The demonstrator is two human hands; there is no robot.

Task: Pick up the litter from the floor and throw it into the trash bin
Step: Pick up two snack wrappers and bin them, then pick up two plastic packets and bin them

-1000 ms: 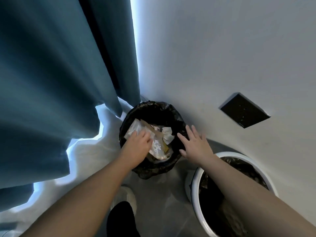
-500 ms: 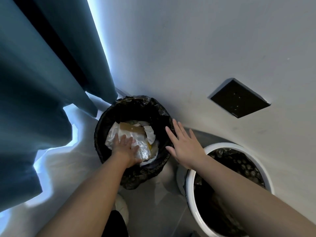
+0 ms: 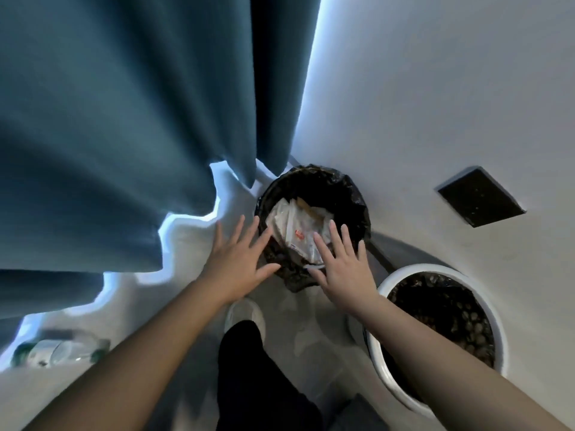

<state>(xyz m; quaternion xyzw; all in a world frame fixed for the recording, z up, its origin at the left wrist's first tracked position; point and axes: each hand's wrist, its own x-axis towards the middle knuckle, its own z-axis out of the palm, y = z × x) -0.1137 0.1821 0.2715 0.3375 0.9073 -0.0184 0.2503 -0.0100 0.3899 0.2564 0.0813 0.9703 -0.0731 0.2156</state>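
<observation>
Plastic, blurred: a bottle [image 3: 59, 353] lies on its side on the floor [image 3: 311, 325], well left of and behind the left hand [image 3: 236, 262], long axis roughly left-to-right; cap end unclear. That hand hovers spread and empty at the trash bin [image 3: 361, 200] rim, wrappers [image 3: 295, 225] inside just beyond it. The right hand [image 3: 342, 269], spread too, holds nothing. I'd grip the bottle round its middle next.

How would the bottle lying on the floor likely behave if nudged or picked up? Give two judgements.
The bottle lies on its side, so a nudge would probably roll it. It looks like clear plastic, so it is likely light and may dent when squeezed; blur hides its contents.
</observation>
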